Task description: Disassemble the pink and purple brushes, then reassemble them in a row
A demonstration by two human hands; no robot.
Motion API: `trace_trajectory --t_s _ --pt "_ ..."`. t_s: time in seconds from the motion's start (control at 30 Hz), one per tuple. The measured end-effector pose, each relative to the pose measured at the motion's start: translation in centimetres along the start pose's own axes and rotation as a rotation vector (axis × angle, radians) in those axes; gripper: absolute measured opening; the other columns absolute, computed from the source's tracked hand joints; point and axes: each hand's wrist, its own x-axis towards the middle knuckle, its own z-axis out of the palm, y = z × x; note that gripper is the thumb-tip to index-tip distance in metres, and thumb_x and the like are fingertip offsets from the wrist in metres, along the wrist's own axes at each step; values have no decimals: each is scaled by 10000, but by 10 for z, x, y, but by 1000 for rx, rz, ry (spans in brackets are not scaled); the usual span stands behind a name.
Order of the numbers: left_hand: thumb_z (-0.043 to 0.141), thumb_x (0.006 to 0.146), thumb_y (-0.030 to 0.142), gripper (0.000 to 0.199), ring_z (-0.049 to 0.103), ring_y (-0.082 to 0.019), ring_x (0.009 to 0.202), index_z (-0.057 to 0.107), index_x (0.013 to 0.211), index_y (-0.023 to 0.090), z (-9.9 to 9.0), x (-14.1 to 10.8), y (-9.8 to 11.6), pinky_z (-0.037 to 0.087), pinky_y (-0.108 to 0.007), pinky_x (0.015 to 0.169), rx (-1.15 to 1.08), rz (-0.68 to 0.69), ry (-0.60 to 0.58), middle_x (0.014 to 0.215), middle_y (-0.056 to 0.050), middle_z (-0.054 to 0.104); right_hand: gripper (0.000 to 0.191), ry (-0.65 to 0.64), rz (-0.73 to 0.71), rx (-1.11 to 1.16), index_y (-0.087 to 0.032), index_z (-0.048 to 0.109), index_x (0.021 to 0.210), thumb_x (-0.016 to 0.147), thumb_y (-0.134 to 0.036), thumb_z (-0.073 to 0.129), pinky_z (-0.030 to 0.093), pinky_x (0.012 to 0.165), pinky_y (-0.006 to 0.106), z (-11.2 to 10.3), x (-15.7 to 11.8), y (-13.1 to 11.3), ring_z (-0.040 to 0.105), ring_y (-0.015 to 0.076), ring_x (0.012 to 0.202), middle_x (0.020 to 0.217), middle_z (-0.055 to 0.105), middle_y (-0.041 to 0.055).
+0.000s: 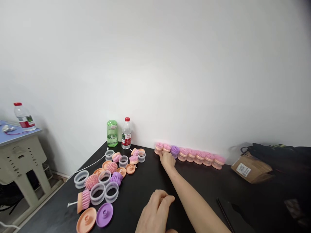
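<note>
Right hand (pixel 167 160) is gripping a pink scrub brush (pixel 167 148) lined up against the wall (pixel 155 64), while the left hand (pixel 156 210) is curling loosely above the black table (pixel 145 197), can't tell if it's holding anything.

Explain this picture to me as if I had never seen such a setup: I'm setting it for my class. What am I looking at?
There's no machine here, only a person's two bare hands, filmed by one camera worn on the head and looking forward and down. On a black table lie loose parts: clear plastic rings, pink bristled brush heads and flat orange and purple discs. A row of brushes stands along the wall. The right hand touches that row, though whether it grips one can't be told. The left hand is over bare table, nothing visibly held.
</note>
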Motion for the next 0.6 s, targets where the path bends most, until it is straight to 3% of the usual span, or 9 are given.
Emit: trace_trajectory --t_s 0.13,0.23,0.3,0.43,0.6 --pt "780 687 127 736 595 -285 1044 474 1342 264 -5 -1 3 550 -399 861 -27 70 -42 1228 -122 535 345 34 -301 61 -201 564 1305 981 -319 575 511 967 452 2 -16 -20 595 245 1156 1307 603 96" --pt "779 669 92 738 591 -295 1056 485 1326 251 -12 0 5 556 -419 872 -40 100 -62 1229 -127 542 462 8 -560 96 -257 475 1438 983 -185 500 399 1092 446 5 -19 -44 434 252 1333 1462 507 95" --pt "777 653 70 740 587 -299 1065 494 1313 246 -15 2 5 558 -423 879 -49 104 -62 1224 -123 550 562 -48 -685 90 -307 476 1446 934 -76 478 380 1095 456 7 -15 -59 382 261 1367 1535 434 68" --pt "755 647 29 756 575 -300 1099 480 1319 237 -18 4 4 548 -432 920 -51 74 -63 1241 -126 542 662 -193 -832 32 -368 577 1354 796 -11 578 419 1032 465 10 -4 -76 437 296 1304 1546 423 31" --pt "738 615 -18 780 577 -301 1101 482 1310 224 -18 3 8 553 -433 910 -23 70 -40 1247 -129 545 515 -232 -883 -11 -272 647 1274 817 -42 585 411 1029 432 2 -8 -69 483 280 1227 1418 526 85"
